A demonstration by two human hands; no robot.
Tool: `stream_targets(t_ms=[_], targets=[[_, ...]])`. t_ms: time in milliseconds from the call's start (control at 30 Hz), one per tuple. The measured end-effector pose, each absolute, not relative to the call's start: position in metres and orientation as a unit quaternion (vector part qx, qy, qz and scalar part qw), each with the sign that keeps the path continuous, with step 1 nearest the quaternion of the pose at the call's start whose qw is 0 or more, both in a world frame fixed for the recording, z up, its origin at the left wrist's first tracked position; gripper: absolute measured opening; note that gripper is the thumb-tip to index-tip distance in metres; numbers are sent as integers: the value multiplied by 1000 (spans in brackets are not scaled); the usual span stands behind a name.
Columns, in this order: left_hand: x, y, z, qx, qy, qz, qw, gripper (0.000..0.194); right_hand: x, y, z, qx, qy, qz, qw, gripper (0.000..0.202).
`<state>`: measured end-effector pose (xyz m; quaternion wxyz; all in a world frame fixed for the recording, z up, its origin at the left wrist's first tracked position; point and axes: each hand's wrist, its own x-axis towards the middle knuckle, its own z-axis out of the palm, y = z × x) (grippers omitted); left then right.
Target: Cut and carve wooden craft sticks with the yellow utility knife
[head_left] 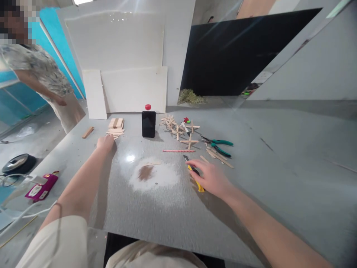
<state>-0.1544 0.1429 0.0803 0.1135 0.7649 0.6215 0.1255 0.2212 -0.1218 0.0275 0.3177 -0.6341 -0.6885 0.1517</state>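
My left hand [105, 143] is closed at the near edge of a loose row of wooden craft sticks [116, 131]; its fingertips are partly hidden, and I cannot make out what they pinch. Behind that row lies a banded bundle of craft sticks [116, 123]. My right hand [208, 175] is closed around a yellow and black utility knife [199, 185], whose blade end points away and to the left. Between the hands, a single craft stick [152, 163] lies by a pale, worn patch with brown dust [145, 172]. A pink pencil [178, 150] lies just beyond the knife.
A black phone [148, 124] stands against a red-capped bottle [148, 107]. Crossed stick pieces [190, 141], green-handled pliers [222, 142] and loose sticks [219, 155] lie to the right. A wooden block [88, 132] is near the left edge. A person [47, 74] stands at far left.
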Motion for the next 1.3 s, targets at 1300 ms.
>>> stream_targets(t_ms=[1300], targets=[[-64,0,19,769,437,246,396,14,138,-124,16,-640,-614,261,381,30]])
